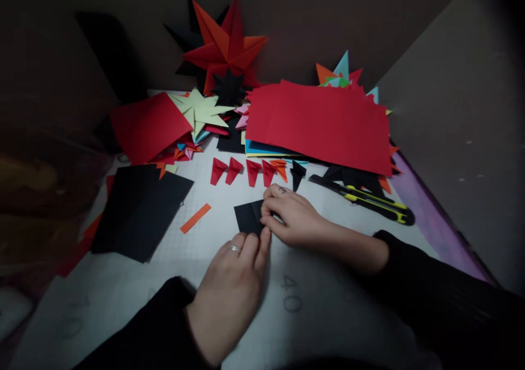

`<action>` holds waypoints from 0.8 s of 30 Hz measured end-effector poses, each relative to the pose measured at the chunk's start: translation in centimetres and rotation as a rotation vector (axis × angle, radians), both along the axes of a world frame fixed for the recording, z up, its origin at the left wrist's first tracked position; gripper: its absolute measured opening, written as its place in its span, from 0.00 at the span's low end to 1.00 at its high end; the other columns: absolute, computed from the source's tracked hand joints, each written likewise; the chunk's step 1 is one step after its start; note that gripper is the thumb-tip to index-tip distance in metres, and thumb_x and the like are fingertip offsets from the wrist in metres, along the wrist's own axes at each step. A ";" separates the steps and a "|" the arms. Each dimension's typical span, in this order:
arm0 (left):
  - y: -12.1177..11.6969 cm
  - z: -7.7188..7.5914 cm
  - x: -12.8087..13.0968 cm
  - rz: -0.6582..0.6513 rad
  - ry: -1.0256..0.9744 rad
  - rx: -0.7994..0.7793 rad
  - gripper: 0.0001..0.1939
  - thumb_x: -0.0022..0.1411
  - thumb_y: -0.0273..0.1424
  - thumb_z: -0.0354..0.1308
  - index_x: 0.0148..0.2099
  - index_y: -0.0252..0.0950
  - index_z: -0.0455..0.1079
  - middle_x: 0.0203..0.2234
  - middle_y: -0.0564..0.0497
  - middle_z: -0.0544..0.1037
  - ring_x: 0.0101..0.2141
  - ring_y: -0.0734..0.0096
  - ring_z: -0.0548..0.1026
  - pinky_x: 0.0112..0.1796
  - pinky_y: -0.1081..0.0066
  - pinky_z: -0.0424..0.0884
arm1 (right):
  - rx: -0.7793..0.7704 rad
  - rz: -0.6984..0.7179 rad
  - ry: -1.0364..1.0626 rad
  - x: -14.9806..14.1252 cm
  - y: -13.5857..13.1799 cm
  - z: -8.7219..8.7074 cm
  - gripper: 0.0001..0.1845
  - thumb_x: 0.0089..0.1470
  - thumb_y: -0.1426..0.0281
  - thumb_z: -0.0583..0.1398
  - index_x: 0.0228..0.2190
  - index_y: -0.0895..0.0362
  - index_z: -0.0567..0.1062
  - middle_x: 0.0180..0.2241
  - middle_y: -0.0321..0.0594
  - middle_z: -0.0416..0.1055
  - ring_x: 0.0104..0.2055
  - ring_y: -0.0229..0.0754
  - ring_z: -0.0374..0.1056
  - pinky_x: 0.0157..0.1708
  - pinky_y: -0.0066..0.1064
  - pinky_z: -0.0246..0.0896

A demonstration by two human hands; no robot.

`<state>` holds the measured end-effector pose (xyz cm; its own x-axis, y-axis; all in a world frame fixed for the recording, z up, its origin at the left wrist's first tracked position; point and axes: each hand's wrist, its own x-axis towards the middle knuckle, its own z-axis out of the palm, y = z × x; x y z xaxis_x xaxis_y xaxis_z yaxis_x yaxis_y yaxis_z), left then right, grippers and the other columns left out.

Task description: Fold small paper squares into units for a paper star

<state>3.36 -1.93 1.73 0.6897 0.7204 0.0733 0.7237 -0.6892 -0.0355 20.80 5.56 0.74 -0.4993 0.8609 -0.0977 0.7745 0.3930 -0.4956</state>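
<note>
A small square of black paper (248, 215) lies on the white sheet, a faint crease line showing near its right part. My left hand (237, 274), with a ring on one finger, presses its curled fingers along the paper's near edge. At the paper's right side my right hand (292, 215) is closed, fingertips gripping the edge and hiding that part. The thumb and index tips of the two hands almost meet. Behind the hands stand several small folded red paper pieces (253, 172) in a row, with an orange one (279, 168) and a black one (297, 174) at the right end.
A yellow-and-black utility knife (365, 200) lies to the right. Stacked red sheets (320, 126) and folded paper stars (227, 47) stand at the back. On the left are black sheets (139, 211), an orange strip (196, 218) and another red sheet (150, 126). A wall (459, 118) rises at right.
</note>
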 end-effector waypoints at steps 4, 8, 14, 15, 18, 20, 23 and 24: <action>0.1 -0.3 0.1 -0.010 -0.026 0.007 0.26 0.55 0.17 0.49 0.57 0.25 0.63 0.32 0.46 0.72 0.31 0.65 0.70 0.29 0.67 0.73 | 0.003 -0.001 0.011 -0.1 0.0 0.0 0.05 0.53 0.72 0.56 0.26 0.57 0.71 0.36 0.41 0.65 0.38 0.43 0.62 0.37 0.34 0.55; 0.1 -0.5 0.1 0.011 -0.042 0.008 0.23 0.58 0.18 0.48 0.56 0.26 0.65 0.33 0.46 0.72 0.31 0.66 0.70 0.30 0.67 0.72 | -0.008 -0.019 0.016 -0.2 0.0 0.0 0.05 0.53 0.72 0.56 0.26 0.57 0.71 0.36 0.40 0.65 0.38 0.42 0.63 0.38 0.34 0.55; 0.0 -0.6 0.1 0.024 -0.044 0.014 0.24 0.58 0.18 0.48 0.57 0.27 0.65 0.34 0.45 0.72 0.32 0.66 0.70 0.31 0.67 0.71 | -0.012 -0.025 0.014 -0.3 -0.1 0.1 0.06 0.53 0.72 0.56 0.26 0.57 0.70 0.35 0.41 0.65 0.38 0.43 0.62 0.38 0.34 0.55; -0.1 -0.5 0.1 0.023 -0.046 0.015 0.24 0.57 0.18 0.49 0.57 0.27 0.65 0.33 0.45 0.72 0.32 0.66 0.69 0.31 0.67 0.71 | -0.009 -0.026 0.016 -0.3 -0.1 0.1 0.06 0.53 0.72 0.56 0.26 0.57 0.70 0.35 0.41 0.65 0.38 0.43 0.62 0.38 0.34 0.55; -0.1 -0.5 0.0 0.015 -0.057 0.020 0.24 0.57 0.18 0.50 0.56 0.27 0.65 0.33 0.46 0.72 0.31 0.67 0.69 0.30 0.68 0.71 | -0.004 -0.025 0.013 -0.4 -0.1 0.1 0.06 0.53 0.72 0.56 0.26 0.57 0.70 0.35 0.42 0.65 0.37 0.43 0.62 0.38 0.35 0.55; -0.1 -0.5 0.0 0.015 -0.061 0.021 0.24 0.56 0.18 0.50 0.56 0.27 0.65 0.34 0.45 0.73 0.32 0.66 0.70 0.31 0.68 0.71 | -0.004 -0.022 0.007 -0.4 -0.1 0.1 0.06 0.53 0.72 0.55 0.26 0.57 0.70 0.35 0.42 0.65 0.37 0.43 0.62 0.37 0.35 0.55; -0.1 -0.5 0.0 0.014 -0.048 0.015 0.25 0.57 0.18 0.49 0.57 0.27 0.65 0.35 0.45 0.73 0.32 0.65 0.70 0.30 0.67 0.71 | -0.001 -0.013 -0.004 -0.4 -0.1 0.1 0.06 0.53 0.72 0.55 0.26 0.57 0.70 0.36 0.42 0.66 0.37 0.43 0.61 0.37 0.35 0.55; -0.1 -0.5 0.1 0.015 -0.046 0.015 0.24 0.57 0.18 0.49 0.57 0.27 0.65 0.34 0.45 0.73 0.32 0.65 0.70 0.30 0.67 0.71 | 0.001 -0.009 -0.008 -0.4 -0.1 0.1 0.06 0.53 0.72 0.55 0.26 0.57 0.70 0.36 0.42 0.66 0.37 0.43 0.61 0.37 0.35 0.55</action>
